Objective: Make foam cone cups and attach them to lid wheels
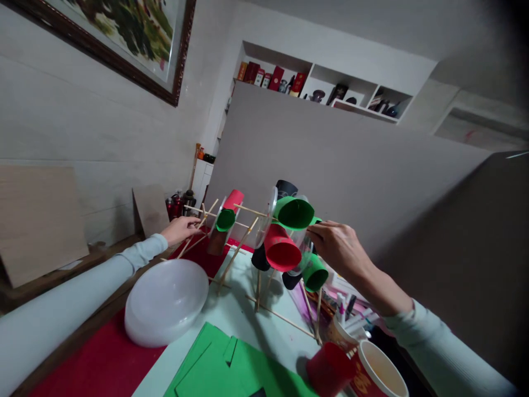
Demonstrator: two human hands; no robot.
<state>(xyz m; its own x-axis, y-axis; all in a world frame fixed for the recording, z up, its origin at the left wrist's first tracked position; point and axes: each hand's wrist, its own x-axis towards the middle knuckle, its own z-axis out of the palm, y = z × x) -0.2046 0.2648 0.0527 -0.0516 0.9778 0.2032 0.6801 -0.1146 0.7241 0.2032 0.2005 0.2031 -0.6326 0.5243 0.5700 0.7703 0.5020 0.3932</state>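
A stick-frame model (248,242) stands on the table, built of thin wooden skewers with a clear wheel carrying red, green and black paper cups (285,237). My left hand (179,229) reaches to the far left end of the frame, its fingers pinched on a skewer there. My right hand (339,245) is at the right side of the wheel, fingers closed by the green cup (294,213) and the wheel's rim. What exactly the right fingers grip is hidden behind the cups.
A white plastic bowl (165,300) lies upside down at the near left on red sheet (99,364). Green paper sheets (231,364) lie in front. Paper cups (372,369) and markers (345,309) sit at the right. A grey board (330,160) stands behind.
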